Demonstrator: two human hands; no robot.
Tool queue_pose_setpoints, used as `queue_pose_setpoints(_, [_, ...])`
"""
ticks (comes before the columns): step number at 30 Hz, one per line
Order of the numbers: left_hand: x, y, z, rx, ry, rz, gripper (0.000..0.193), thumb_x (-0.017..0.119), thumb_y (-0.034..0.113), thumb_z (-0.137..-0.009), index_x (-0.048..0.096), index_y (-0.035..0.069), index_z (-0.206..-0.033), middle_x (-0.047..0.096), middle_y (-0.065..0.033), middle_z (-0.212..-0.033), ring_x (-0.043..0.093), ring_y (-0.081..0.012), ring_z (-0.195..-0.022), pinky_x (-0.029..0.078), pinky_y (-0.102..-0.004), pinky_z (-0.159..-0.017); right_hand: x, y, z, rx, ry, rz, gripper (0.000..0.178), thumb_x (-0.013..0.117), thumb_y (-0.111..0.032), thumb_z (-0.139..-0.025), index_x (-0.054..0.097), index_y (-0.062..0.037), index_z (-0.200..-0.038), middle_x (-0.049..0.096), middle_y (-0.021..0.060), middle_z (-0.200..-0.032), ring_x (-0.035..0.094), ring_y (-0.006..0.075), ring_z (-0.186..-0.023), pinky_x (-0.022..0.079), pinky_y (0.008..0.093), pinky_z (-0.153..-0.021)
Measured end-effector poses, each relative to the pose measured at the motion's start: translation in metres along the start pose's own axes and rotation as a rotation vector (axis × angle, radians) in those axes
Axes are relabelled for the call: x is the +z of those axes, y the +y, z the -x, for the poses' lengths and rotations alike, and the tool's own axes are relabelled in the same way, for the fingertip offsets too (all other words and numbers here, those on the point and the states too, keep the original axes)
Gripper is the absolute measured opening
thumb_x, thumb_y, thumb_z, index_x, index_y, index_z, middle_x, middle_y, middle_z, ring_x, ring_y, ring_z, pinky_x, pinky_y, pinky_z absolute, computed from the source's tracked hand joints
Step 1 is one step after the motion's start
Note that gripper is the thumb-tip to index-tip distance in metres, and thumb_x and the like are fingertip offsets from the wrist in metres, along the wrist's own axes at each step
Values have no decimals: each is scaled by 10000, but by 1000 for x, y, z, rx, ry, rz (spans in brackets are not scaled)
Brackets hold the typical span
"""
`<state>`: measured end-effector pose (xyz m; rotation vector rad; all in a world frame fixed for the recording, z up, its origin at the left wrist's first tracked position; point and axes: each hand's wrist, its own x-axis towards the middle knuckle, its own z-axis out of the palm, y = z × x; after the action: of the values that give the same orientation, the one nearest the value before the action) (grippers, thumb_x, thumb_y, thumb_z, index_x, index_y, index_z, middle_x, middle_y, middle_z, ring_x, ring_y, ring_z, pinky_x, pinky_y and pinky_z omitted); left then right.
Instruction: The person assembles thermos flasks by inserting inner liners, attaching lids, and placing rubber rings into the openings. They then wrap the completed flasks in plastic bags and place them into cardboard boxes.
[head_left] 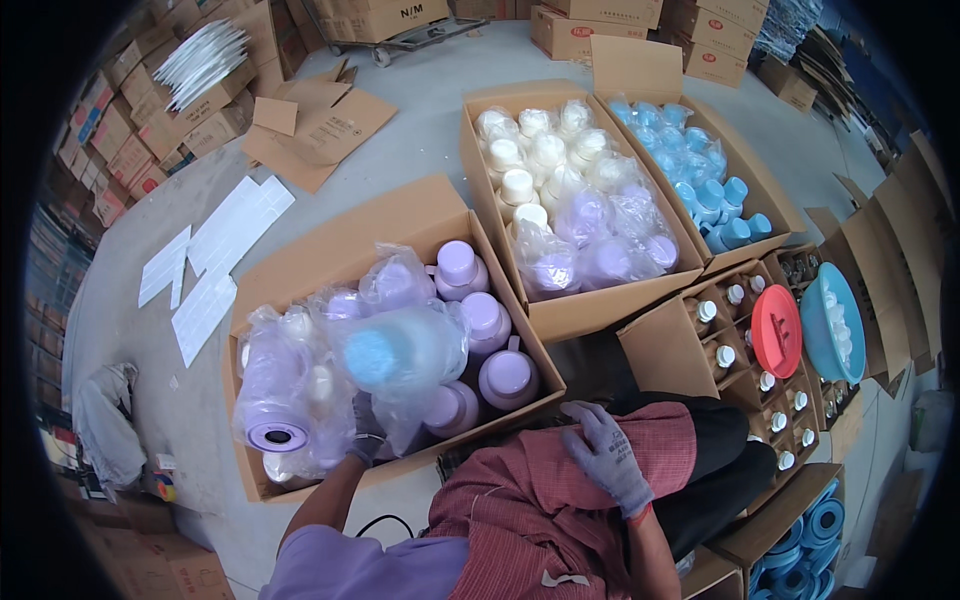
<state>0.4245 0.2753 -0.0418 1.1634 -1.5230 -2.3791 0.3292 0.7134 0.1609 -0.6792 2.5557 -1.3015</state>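
My left hand (366,428), in a grey glove, grips a clear plastic bag holding a blue-capped bottle (392,357) over the nearest cardboard box (340,245). That box holds several purple-lidded bottles (487,322), some of them bagged. My right hand (607,453), also gloved, lies flat with fingers spread on the red checked cloth (530,500) over my lap and holds nothing.
A second box (600,300) holds white and purple bagged bottles, a third (770,210) blue ones. At right, a divided box of small capped jars (745,400) carries a red lid (777,330) and a blue basin (832,325). Flattened cardboard (310,130) and white sheets (215,250) lie on the floor.
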Motion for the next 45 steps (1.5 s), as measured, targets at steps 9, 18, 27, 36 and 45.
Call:
queue_pose_setpoints(9, [58, 134, -13, 1022, -427, -1440, 271, 539, 88, -878, 579, 27, -1138, 636, -225, -1101, 615, -412, -1015, 506, -469, -860, 13, 2, 1, 32, -66, 206, 367, 604, -268, -894, 607, -86, -1212, 617, 133, -1171, 588, 333, -1072, 453, 457, -943])
queue_pose_setpoints(18, [-31, 147, -251, 207, -241, -1557, 650, 721, 153, -811, 423, -28, -1359, 670, -142, -991, 650, -270, -831, 514, -416, -808, 22, 3, 5, -56, -1, 212, 354, 601, -288, -902, 610, -102, -1204, 629, 116, -1150, 601, 317, -1046, 456, 453, -934])
queue_pose_setpoints(27, [82, 163, -111, 125, -603, -2239, 426, 558, 218, -843, 651, 36, -1218, 599, -212, -1316, 589, -382, -1193, 474, -459, -991, 21, 4, 8, -43, -16, 383, 342, 595, -292, -901, 619, -98, -1181, 634, 113, -1134, 602, 314, -1032, 454, 448, -938])
queue_pose_setpoints(36, [133, 93, 37, 1143, -814, -1776, 428, 599, 273, -879, 564, 115, -1276, 596, -181, -1179, 571, -342, -1094, 485, -486, -903, 27, -2, 3, 3, -37, 369, 353, 629, -257, -883, 633, -64, -1178, 644, 132, -1137, 607, 323, -1042, 471, 432, -924])
queue_pose_setpoints(45, [173, 232, 137, 1044, -697, -1654, 735, 811, 299, -640, 547, 20, -1267, 624, -162, -1159, 586, -305, -1058, 481, -439, -938, 37, 3, -2, -49, 47, -133, 413, 566, -309, -961, 544, -27, -1262, 554, 185, -1201, 561, 356, -1122, 456, 409, -977])
